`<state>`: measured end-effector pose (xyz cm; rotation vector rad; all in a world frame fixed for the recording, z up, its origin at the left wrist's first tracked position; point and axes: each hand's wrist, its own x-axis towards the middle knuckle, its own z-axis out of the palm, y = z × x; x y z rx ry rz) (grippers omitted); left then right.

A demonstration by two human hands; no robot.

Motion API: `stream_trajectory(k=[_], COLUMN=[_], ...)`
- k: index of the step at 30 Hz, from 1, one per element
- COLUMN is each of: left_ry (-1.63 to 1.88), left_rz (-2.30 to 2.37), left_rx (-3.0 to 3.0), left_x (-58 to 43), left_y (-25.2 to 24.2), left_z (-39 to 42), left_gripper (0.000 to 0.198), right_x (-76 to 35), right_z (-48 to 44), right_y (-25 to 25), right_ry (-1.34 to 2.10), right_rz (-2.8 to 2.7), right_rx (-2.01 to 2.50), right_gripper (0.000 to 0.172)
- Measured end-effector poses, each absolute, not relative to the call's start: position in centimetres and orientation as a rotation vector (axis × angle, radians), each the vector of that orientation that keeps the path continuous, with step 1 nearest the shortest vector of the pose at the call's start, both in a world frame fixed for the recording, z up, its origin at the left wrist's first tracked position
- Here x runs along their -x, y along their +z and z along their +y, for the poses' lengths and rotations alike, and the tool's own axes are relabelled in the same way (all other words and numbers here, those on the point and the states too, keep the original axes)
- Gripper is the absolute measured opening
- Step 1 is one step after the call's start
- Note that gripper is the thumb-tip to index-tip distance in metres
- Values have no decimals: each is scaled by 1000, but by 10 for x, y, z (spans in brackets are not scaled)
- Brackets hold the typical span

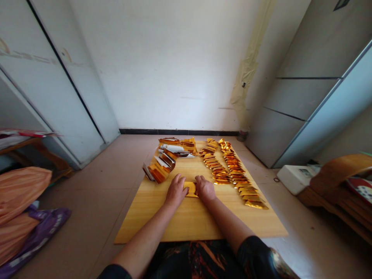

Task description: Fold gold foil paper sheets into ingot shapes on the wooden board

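A small sheet of gold foil paper (191, 189) lies on the wooden board, with a hand at each side of it. My left hand (175, 189) has its thumb on the left part of the sheet and its fingers bent around that edge. On the right edge, my right hand (205, 188) is closed, its fingers curled and pressed on the paper. Beyond my left hand stand stacks of gold and white foil sheets (159, 171). Folded gold foil pieces (236, 170) overlap in two long rows to the right of my right hand.
The wooden board (192, 224) reaches from my lap towards the wall. A grey refrigerator (290, 104) stands at the right, near a white box (296, 178) and wooden furniture (343, 178). On the left are orange and purple bags (23, 197) and pale cabinets (58, 93).
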<state>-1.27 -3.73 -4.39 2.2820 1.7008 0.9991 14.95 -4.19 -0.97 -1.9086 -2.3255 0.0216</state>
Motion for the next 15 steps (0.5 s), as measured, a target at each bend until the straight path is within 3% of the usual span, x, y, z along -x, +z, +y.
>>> stream_trajectory(k=[15], left_ry=[703], left_rz=[1784], left_rx=[-2365], left_x=[4], left_y=[-13], left_z=[-52], left_gripper=[15], right_x=[-151], right_z=[-41], right_y=[2], right_ry=[158], right_rz=[-2115], right_rx=[2027], right_gripper=[12])
